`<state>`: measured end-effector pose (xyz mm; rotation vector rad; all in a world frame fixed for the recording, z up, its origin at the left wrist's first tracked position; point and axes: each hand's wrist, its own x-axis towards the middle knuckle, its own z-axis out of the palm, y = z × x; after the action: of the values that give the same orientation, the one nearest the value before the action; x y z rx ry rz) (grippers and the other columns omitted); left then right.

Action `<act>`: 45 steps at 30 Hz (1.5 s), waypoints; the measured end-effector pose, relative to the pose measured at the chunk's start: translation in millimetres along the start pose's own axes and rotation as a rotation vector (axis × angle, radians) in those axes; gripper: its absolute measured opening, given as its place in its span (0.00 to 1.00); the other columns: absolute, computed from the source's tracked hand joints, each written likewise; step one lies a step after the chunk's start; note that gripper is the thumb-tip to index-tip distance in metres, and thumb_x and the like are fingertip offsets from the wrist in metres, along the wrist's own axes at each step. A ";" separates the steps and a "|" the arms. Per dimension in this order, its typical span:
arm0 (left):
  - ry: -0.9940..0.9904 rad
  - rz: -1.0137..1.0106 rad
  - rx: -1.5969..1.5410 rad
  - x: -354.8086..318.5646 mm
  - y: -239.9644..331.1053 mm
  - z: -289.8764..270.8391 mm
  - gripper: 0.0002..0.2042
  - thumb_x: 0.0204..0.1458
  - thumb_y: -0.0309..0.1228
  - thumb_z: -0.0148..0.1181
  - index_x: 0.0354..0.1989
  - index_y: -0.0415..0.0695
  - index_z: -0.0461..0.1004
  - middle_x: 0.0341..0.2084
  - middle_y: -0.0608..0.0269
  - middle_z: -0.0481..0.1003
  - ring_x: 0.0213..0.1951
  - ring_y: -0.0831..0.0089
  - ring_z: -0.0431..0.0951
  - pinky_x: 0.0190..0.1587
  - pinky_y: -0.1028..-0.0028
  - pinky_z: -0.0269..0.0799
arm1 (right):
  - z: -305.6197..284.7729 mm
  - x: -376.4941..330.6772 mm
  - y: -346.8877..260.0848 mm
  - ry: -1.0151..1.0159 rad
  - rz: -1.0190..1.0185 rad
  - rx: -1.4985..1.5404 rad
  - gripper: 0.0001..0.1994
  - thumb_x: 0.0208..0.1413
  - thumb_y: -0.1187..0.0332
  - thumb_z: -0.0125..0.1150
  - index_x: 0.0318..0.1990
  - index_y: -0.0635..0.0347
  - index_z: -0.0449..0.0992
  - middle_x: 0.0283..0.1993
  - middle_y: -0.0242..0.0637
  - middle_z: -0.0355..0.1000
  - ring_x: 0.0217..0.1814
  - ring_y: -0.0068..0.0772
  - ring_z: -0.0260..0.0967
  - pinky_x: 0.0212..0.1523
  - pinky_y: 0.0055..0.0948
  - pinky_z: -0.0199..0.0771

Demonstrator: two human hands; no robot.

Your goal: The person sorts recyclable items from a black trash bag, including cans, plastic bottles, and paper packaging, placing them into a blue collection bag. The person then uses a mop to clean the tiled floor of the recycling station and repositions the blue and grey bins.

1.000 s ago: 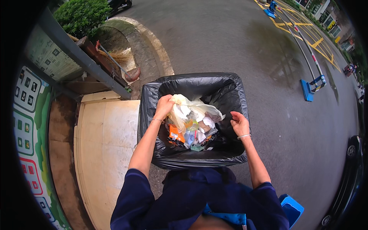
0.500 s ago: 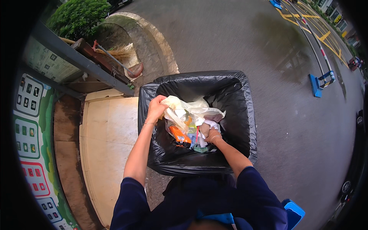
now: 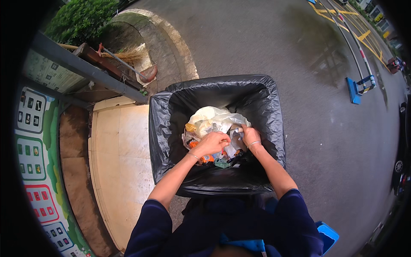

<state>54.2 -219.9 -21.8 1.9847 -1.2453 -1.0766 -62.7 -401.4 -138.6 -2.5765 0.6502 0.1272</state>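
Note:
Both my hands reach into a large bin lined with a black garbage bag [image 3: 274, 115]. A pale, translucent plastic bag [image 3: 209, 113] of rubbish lies inside it. My right hand [image 3: 251, 136] pinches the right edge of that bag, beside some white paper. My left hand [image 3: 212, 144] is over the middle of the rubbish, its fingers closed; whatever is between them cannot be made out. Partly under the left hand are orange wrappers [image 3: 207, 158]. A green packet [image 3: 222, 163] lies just below them to the right.
Left of the bin are a tiled ledge [image 3: 128, 137] and a sign board with coloured panels [image 3: 34, 158]. A straw broom [image 3: 127, 55] and a dustpan [image 3: 148, 73] rest by the curb. Wet pavement and a barrier with a blue foot [image 3: 353, 91] are on the right.
My left hand has let go of the bag's upper left part and moved right and down over the rubbish. My right hand has risen rightward to the bag's edge.

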 end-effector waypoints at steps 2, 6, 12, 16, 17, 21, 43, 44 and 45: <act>0.205 -0.136 0.418 22.6 -59.4 43.8 0.16 0.45 0.35 0.62 0.37 0.36 0.72 0.37 0.50 0.75 0.36 0.56 0.77 0.39 0.64 0.73 | -34.7 -6.7 -15.3 -0.100 0.024 -0.057 0.14 0.45 0.71 0.57 0.42 0.59 0.73 0.31 0.50 0.75 0.36 0.50 0.74 0.39 0.41 0.75; 0.288 -0.572 0.578 33.9 -79.0 47.7 0.25 0.44 0.47 0.62 0.42 0.37 0.72 0.29 0.53 0.77 0.35 0.58 0.79 0.38 0.63 0.73 | -73.2 -35.6 -17.4 -0.148 -0.049 -0.167 0.08 0.43 0.72 0.58 0.34 0.57 0.73 0.28 0.48 0.75 0.33 0.48 0.75 0.35 0.41 0.75; 0.110 -0.812 0.532 42.6 -87.8 48.9 0.42 0.35 0.67 0.58 0.45 0.36 0.69 0.36 0.48 0.77 0.40 0.59 0.79 0.38 0.64 0.73 | -87.0 -81.3 -22.8 -0.108 -0.108 -0.202 0.09 0.44 0.71 0.55 0.36 0.57 0.72 0.25 0.42 0.75 0.27 0.42 0.76 0.26 0.38 0.75; 0.232 -0.918 0.446 45.6 -107.8 56.6 0.42 0.29 0.53 0.65 0.51 0.34 0.64 0.37 0.47 0.77 0.41 0.55 0.78 0.45 0.63 0.71 | -86.4 -108.4 -21.5 0.018 -0.129 -0.034 0.17 0.44 0.74 0.53 0.44 0.53 0.72 0.26 0.41 0.74 0.26 0.43 0.74 0.26 0.39 0.73; 0.373 -0.823 0.493 40.7 -120.4 58.9 0.38 0.27 0.49 0.65 0.48 0.36 0.68 0.39 0.46 0.76 0.43 0.53 0.77 0.46 0.62 0.71 | -91.3 -115.0 -20.2 0.041 -0.137 -0.022 0.17 0.43 0.74 0.53 0.45 0.53 0.72 0.27 0.41 0.74 0.26 0.43 0.74 0.26 0.39 0.73; 0.306 -0.619 0.466 20.7 -100.9 9.5 0.28 0.31 0.44 0.63 0.45 0.45 0.75 0.42 0.49 0.75 0.47 0.55 0.74 0.50 0.65 0.68 | -103.8 -135.9 -6.4 0.129 -0.090 -0.014 0.20 0.42 0.75 0.53 0.48 0.54 0.72 0.29 0.38 0.73 0.26 0.41 0.73 0.25 0.36 0.73; 0.424 -0.311 0.704 -37.9 -19.3 -12.5 0.21 0.31 0.27 0.63 0.40 0.42 0.72 0.32 0.48 0.76 0.38 0.51 0.76 0.40 0.61 0.71 | 50.8 54.8 17.4 -0.054 -0.362 -0.428 0.07 0.48 0.72 0.55 0.33 0.53 0.79 0.32 0.35 0.77 0.34 0.36 0.77 0.31 0.33 0.77; 0.424 -0.292 0.739 -40.3 -22.1 -7.0 0.23 0.31 0.29 0.65 0.42 0.42 0.72 0.33 0.49 0.76 0.39 0.52 0.76 0.42 0.61 0.71 | 40.5 58.1 9.2 -0.067 -0.284 -0.484 0.07 0.49 0.72 0.55 0.32 0.51 0.79 0.32 0.34 0.77 0.34 0.34 0.77 0.31 0.32 0.77; 0.385 -0.341 0.703 -39.3 -17.9 -4.5 0.24 0.31 0.30 0.66 0.43 0.42 0.72 0.34 0.50 0.76 0.39 0.52 0.76 0.42 0.61 0.71 | 37.6 58.7 4.6 -0.034 -0.288 -0.535 0.07 0.49 0.72 0.54 0.31 0.52 0.79 0.30 0.33 0.77 0.33 0.32 0.77 0.29 0.29 0.77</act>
<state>56.6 -176.5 -20.3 2.8423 -1.1880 -0.3525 -12.0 -412.1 -185.5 -3.1398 0.2425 0.2800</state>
